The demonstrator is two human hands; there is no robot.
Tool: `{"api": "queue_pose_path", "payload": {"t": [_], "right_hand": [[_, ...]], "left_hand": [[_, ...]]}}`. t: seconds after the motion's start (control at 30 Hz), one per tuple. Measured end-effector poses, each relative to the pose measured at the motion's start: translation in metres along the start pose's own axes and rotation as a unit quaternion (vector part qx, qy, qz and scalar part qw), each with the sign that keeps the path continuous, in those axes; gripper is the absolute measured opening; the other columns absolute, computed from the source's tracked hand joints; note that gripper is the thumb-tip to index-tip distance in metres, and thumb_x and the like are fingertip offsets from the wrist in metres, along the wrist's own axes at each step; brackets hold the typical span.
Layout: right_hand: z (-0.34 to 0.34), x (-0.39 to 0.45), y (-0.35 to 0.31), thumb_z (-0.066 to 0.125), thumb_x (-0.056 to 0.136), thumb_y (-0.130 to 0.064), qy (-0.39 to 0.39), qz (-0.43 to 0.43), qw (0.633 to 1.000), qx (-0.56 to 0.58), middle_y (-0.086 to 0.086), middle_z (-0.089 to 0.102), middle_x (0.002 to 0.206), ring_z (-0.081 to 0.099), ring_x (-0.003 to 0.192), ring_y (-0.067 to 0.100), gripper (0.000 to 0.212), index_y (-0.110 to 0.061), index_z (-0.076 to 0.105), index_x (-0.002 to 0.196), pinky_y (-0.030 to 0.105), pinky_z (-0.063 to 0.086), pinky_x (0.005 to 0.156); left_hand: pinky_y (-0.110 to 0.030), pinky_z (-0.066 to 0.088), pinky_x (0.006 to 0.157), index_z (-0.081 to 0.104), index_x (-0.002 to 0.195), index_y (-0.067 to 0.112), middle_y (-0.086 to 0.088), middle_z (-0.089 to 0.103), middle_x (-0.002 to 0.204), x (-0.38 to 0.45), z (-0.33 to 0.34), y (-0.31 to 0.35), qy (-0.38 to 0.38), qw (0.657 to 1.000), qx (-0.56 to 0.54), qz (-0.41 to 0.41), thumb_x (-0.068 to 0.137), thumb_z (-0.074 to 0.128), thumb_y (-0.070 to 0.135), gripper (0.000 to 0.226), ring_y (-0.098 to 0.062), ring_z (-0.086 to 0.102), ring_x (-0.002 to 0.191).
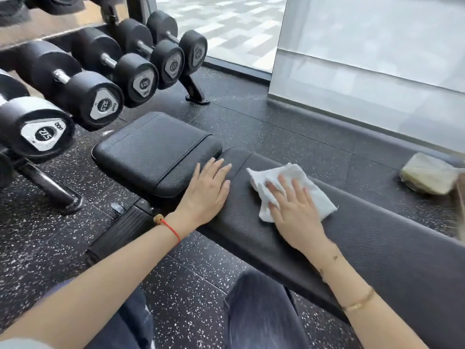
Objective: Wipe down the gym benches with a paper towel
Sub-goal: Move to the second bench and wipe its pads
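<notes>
White paper towel (292,187) flat on black padded desk (377,248), pressed under flat right hand (294,207); left hand (207,195) flat, fingers straight, beside it.

Gym bench (364,238): black padded, textured vinyl, long back pad level beside separate seat pad (156,149). Paper towel (289,190): white, crumpled, lying flat on the back pad near its seat-side end.
</notes>
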State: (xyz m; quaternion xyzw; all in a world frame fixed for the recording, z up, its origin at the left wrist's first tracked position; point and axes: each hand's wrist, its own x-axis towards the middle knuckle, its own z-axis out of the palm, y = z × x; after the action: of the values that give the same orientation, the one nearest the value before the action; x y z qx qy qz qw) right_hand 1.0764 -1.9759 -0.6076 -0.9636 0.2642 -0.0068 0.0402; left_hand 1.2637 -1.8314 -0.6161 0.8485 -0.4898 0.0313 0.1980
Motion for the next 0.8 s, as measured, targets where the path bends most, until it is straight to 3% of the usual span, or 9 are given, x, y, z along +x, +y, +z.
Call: {"api": "queue_pose_path", "payload": {"t": [0.13,0.3,0.4,0.57,0.8], "right_hand": [[-0.008,0.043,0.008,0.023,0.104,-0.039,-0.018,0.071,0.997,0.002,0.006,0.006,0.166,0.009,0.149,0.038,0.054,-0.035,0.007,0.156,0.052,0.002,0.121],[0.001,0.000,-0.025,0.017,0.098,-0.044,-0.018,-0.067,0.998,-0.010,0.008,0.016,0.164,0.014,0.149,0.041,0.058,-0.031,0.023,0.155,0.052,0.008,0.121],[-0.001,-0.026,-0.008,0.017,0.096,-0.043,-0.023,-0.092,0.996,0.007,0.006,0.021,0.163,0.019,0.148,0.039,0.060,-0.032,0.029,0.153,0.050,0.014,0.120],[-0.006,0.001,0.041,0.024,0.102,-0.040,-0.012,-0.007,1.000,0.005,0.002,0.005,0.166,0.006,0.151,0.033,0.054,-0.038,0.012,0.155,0.045,0.002,0.122],[-0.001,0.028,0.021,0.025,0.102,-0.040,-0.008,0.044,0.999,0.002,0.005,0.004,0.166,0.003,0.150,0.037,0.056,-0.036,0.010,0.156,0.052,-0.003,0.120]], "left_hand": [[-0.043,0.007,0.123,0.036,0.149,0.014,-0.006,0.031,0.157,-0.001,0.011,0.023,-0.015,0.999,-0.026,-0.013,0.104,0.034,0.027,0.047,-0.021,0.019,0.149],[-0.043,0.006,0.124,0.034,0.149,0.009,-0.008,0.031,0.158,-0.009,0.021,0.035,-0.005,0.999,-0.004,-0.034,0.101,0.036,0.025,0.051,-0.023,0.017,0.150],[-0.043,0.008,0.124,0.038,0.149,0.014,-0.007,0.032,0.157,-0.012,0.019,0.037,0.000,1.000,-0.002,-0.027,0.098,0.027,0.035,0.056,-0.022,0.020,0.149],[-0.039,0.012,0.123,0.046,0.143,0.018,-0.002,0.040,0.152,-0.011,0.016,0.038,0.027,0.999,-0.011,-0.045,0.092,0.033,0.029,0.054,-0.018,0.027,0.146],[-0.042,0.015,0.122,0.046,0.142,0.018,-0.003,0.041,0.151,-0.012,0.014,0.040,0.030,0.998,-0.004,-0.048,0.094,0.046,0.021,0.048,-0.020,0.030,0.144]]}}
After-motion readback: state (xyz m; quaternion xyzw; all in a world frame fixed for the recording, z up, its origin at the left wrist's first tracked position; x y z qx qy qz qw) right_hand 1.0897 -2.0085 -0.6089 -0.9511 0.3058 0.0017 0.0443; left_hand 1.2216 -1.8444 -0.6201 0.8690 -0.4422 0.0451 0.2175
